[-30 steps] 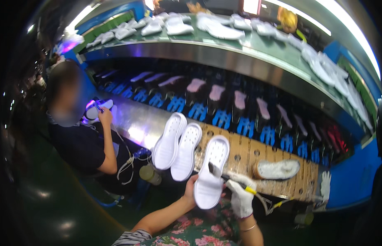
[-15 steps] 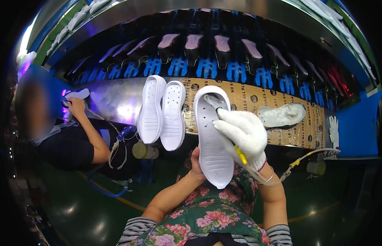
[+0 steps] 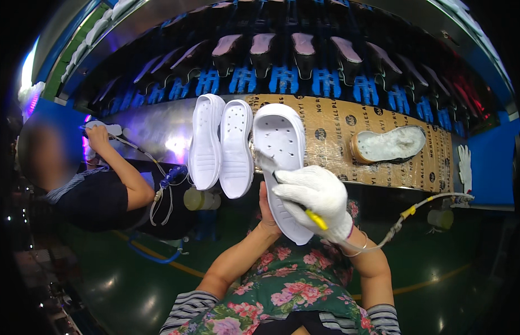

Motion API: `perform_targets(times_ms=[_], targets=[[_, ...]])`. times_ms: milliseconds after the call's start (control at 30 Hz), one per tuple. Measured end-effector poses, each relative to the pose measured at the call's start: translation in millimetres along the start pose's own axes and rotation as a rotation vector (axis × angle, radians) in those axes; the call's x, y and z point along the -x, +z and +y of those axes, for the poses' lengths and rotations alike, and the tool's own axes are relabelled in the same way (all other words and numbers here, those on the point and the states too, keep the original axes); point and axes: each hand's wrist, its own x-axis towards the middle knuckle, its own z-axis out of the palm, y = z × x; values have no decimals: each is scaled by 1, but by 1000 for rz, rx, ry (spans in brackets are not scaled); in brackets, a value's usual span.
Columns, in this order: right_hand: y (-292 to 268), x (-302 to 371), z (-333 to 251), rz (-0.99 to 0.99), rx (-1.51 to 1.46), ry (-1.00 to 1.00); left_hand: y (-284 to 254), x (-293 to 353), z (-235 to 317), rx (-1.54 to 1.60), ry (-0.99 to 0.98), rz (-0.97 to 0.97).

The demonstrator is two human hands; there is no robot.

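- From my head view, the white sole [image 3: 280, 162] is directly before the body, raised just off the near edge of the tabletop [image 3: 170, 123].
- I read its long axis as running mostly away from the person: the rounded, holed end is far, the tapered end near and slightly to the right.
- The relation I judge to matter most: the brush [image 3: 266, 161] has its tip at the sole's left inner wall, around mid-length, so it lies ahead and left of the gloved fingers [image 3: 285, 191].
- Both hands are close; the right hand [image 3: 318, 195] is nearer the brushed spot, reaching over the sole's right edge, knuckles up, wrist bent inward.
- Its fingers are closed around the brush handle.
- The left hand [image 3: 270, 216] grips the sole's left edge from below, thumb up alongside; I cannot tell how its other fingers sit, since the sole hides them.
- Two more white soles [image 3: 221, 148] lie just left of the held one, side by side.
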Motion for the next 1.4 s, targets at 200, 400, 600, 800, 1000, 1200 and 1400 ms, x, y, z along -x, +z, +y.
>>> perform_targets(times_ms=[200, 400, 600, 800, 1000, 1200, 1400], targets=[[-3, 0, 5, 136, 92, -14, 11, -12, 16, -29, 95, -26], [2, 8, 4, -37, -298, 93, 3, -40, 21, 130, 140, -386], [16, 10, 2, 20, 64, -98, 14, -47, 26, 204, 49, -292], [2, 11, 6, 12, -176, 90, 14, -48, 38, 301, 79, -272], [2, 23, -5, -233, -242, -13, 7, -64, 52, 284, -106, -531], [8, 25, 8, -84, -58, -69, 17, -69, 58, 321, -103, -518], [2, 31, -1, -131, -552, 240, 22, -82, 70, 282, -138, -638]])
